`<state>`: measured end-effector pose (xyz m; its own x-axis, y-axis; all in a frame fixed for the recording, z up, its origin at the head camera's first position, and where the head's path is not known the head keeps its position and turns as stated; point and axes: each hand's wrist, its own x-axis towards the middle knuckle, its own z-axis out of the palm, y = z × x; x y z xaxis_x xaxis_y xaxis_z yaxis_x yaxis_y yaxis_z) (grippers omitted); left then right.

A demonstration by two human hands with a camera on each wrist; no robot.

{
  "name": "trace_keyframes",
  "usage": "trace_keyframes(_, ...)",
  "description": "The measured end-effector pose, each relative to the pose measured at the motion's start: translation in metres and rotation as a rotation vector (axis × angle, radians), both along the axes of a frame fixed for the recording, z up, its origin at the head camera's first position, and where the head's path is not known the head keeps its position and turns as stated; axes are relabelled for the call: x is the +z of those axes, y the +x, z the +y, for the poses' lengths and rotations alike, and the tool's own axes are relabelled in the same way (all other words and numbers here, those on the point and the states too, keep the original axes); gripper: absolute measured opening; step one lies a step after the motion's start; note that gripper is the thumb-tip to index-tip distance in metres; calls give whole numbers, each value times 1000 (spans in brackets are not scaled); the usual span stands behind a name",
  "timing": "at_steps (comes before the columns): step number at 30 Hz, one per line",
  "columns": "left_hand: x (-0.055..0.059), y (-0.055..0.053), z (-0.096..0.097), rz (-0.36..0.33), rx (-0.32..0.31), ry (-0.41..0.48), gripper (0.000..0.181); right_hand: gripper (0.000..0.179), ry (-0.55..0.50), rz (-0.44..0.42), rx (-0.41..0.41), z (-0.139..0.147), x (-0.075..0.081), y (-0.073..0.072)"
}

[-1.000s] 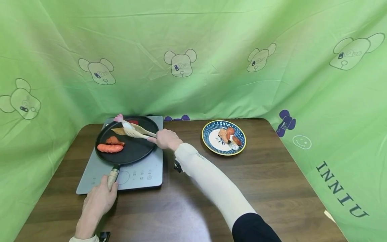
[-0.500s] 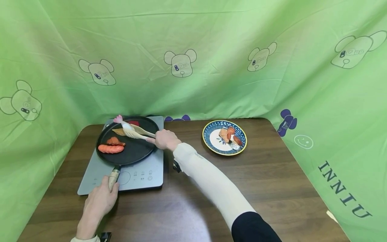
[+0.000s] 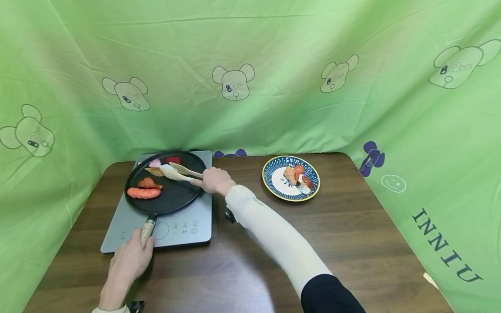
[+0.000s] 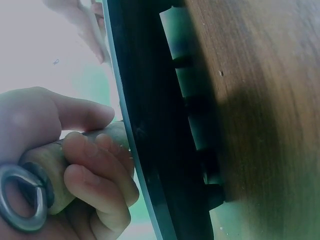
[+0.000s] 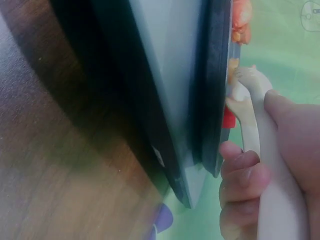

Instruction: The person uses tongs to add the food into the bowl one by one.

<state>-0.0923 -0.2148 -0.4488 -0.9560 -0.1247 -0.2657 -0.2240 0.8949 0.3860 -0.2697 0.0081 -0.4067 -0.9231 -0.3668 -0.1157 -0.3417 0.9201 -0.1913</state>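
My left hand (image 3: 129,258) grips the handle (image 3: 147,230) of a round black frying pan (image 3: 176,201); in the left wrist view the fingers curl round this wooden-looking handle with a metal ring at its end. Over the pan's right edge, my right hand (image 3: 215,179) holds pale tongs (image 5: 280,190). A shrimp (image 3: 155,163) with a pink tail and whitish body lies at the tongs' tips, low over the pan; whether they still pinch it I cannot tell. Also in the pan are a scored sausage (image 3: 144,193), a reddish-brown piece (image 3: 149,183), a tan piece (image 3: 154,172) and a red piece (image 3: 173,160).
Beneath the pan sits a grey induction cooker (image 3: 184,237) with touch controls. A blue-and-white plate (image 3: 278,188) with several food pieces stands to the right on the wooden table (image 3: 332,243). Green printed cloth (image 3: 282,117) hangs behind and at the sides.
The shrimp's tail end has dropped toward the pan, from above the far rim to within it. Both hands stay nearly in place.
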Motion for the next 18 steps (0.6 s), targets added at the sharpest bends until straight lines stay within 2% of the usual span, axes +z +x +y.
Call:
trace_keyframes(6,1,0,-1,-7,-4,1,59,59,30,5,13,4,1,0)
trace_keyframes(14,1,0,-1,1,1,11,58,57,79,77,38,6,10,1)
trace_keyframes(18,0,0,0,4,4,12,57,57,77,65,42,9,17,5)
